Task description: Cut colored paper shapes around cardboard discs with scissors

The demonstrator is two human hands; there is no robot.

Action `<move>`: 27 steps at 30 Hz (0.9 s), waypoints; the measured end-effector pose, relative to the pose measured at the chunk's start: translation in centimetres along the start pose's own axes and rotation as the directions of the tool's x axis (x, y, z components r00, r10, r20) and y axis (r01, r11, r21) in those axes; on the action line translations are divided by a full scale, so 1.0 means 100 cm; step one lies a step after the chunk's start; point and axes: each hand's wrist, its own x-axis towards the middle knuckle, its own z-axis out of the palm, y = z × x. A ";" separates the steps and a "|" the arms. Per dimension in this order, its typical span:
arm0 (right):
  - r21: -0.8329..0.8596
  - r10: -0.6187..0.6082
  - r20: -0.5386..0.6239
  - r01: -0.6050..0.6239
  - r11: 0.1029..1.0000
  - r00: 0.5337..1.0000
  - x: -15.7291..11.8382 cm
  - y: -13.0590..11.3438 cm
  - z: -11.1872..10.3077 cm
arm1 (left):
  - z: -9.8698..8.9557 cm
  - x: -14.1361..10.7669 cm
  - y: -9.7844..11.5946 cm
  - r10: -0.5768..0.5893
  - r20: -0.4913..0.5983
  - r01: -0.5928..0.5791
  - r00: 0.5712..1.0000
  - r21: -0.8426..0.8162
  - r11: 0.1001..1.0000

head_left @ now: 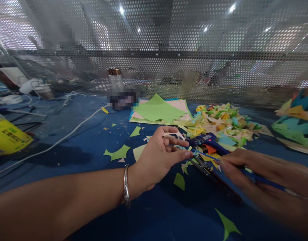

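Observation:
My left hand [160, 155], with a silver bangle at its wrist, is closed in a pinch on a small pale yellow paper piece [190, 148] at the tip of a thin blue stick [206, 154]. My right hand [259, 177] grips that stick farther back; its rear end runs past the hand to the right and has a silvery part. Just behind the fingertips lies a dark blue glue gun [211, 138] with a small red light and an orange trigger. Below the stick, scissors [202, 166] lie partly in shadow.
Cut paper scraps [221, 122] are heaped behind the glue gun. Stacked coloured sheets [161, 110] lie at the back centre. A jar with a brown lid [115, 78] stands left of them. A white cable [76, 129] crosses the blue table near a yellow packet [9, 137]. Layered paper [294, 127] stands far right.

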 end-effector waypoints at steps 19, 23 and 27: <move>0.081 -0.117 0.067 0.112 0.990 0.991 -0.003 0.002 -0.002 | 0.000 -0.002 0.001 -0.079 0.006 0.078 0.997 0.073 0.994; 0.062 -0.137 0.048 0.134 0.989 0.989 -0.004 0.000 -0.004 | -0.003 0.001 -0.002 0.019 0.026 -0.023 0.999 0.160 0.987; 0.067 -0.118 0.054 0.114 0.991 0.992 -0.002 -0.003 -0.005 | -0.007 0.005 -0.003 0.102 0.080 -0.120 0.992 0.269 0.956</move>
